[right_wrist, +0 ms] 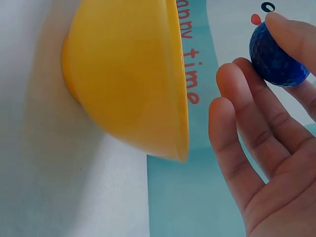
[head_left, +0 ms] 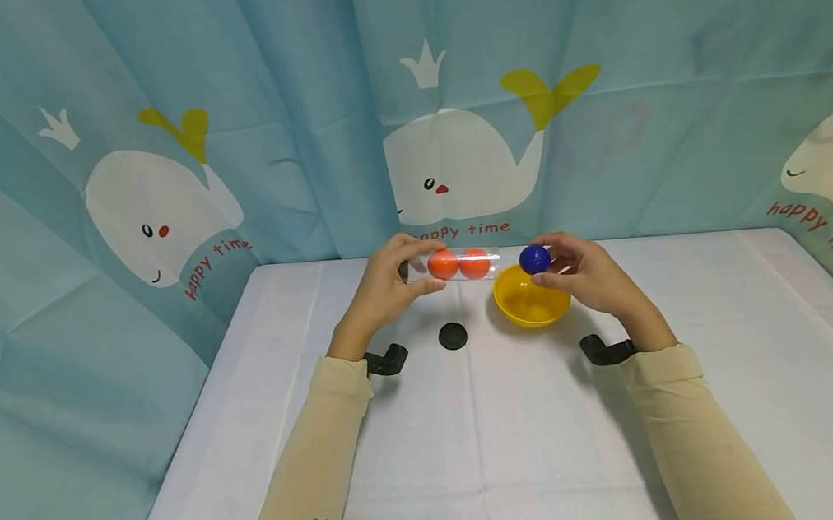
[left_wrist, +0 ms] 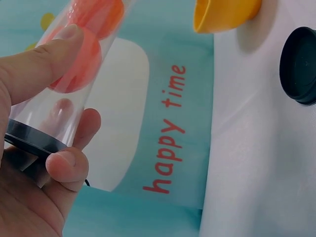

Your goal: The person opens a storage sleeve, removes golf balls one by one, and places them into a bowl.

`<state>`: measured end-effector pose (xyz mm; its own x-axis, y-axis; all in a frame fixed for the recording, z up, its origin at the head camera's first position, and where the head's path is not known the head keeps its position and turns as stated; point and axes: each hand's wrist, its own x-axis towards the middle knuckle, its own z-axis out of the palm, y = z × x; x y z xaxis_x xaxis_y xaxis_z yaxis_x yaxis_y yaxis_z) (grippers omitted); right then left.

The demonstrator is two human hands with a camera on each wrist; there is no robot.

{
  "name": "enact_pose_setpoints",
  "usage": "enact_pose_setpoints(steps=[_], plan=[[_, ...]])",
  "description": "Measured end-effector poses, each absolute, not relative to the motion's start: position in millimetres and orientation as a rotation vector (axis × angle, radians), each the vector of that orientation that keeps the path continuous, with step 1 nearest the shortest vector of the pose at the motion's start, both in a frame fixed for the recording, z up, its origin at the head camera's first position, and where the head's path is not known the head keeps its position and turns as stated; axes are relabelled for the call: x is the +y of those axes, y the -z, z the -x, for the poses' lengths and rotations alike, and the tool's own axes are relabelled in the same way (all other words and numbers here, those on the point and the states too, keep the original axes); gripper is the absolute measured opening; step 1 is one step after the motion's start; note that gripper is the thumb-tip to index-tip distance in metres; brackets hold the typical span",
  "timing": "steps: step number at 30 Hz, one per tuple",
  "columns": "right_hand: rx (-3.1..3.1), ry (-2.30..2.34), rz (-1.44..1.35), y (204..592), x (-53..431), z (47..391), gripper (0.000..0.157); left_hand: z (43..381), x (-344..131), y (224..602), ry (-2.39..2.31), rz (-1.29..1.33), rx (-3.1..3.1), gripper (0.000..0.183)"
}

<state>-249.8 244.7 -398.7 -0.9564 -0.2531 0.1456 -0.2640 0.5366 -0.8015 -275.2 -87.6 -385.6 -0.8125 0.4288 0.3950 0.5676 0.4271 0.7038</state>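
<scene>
My left hand (head_left: 389, 283) grips a clear plastic tube (head_left: 494, 263) near its left end, where a black base (left_wrist: 37, 138) closes it. Two orange balls (head_left: 475, 263) lie side by side inside the tube. The tube is held sideways above the table, its right end facing my right hand (head_left: 587, 271). Between thumb and fingers the right hand pinches a blue dimpled ball (right_wrist: 274, 59), a short gap away from that end. Below the ball stands a yellow bowl (head_left: 532, 303); its outer wall fills much of the right wrist view.
A round black lid (head_left: 453, 336) lies on the white-covered table (head_left: 477, 436), left of the bowl. Behind the table hangs a blue curtain (head_left: 302, 138) printed with whales. Black wrist mounts (head_left: 388, 360) project from both wrists, low over the cloth.
</scene>
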Motion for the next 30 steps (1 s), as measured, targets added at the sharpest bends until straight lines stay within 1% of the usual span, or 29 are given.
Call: enact_pose_setpoints(steps=[13, 30], plan=[[-2.746, -1.350, -0.448, 405.5, 250.8, 252.8, 0.047, 274.3, -88.1, 384.8, 1.334, 0.879, -2.493, 0.049], [-2.739, -1.388, -0.440, 416.7, 256.6, 258.6, 0.049, 275.0, -88.2, 385.1, 1.346, 0.870, -2.473, 0.049]])
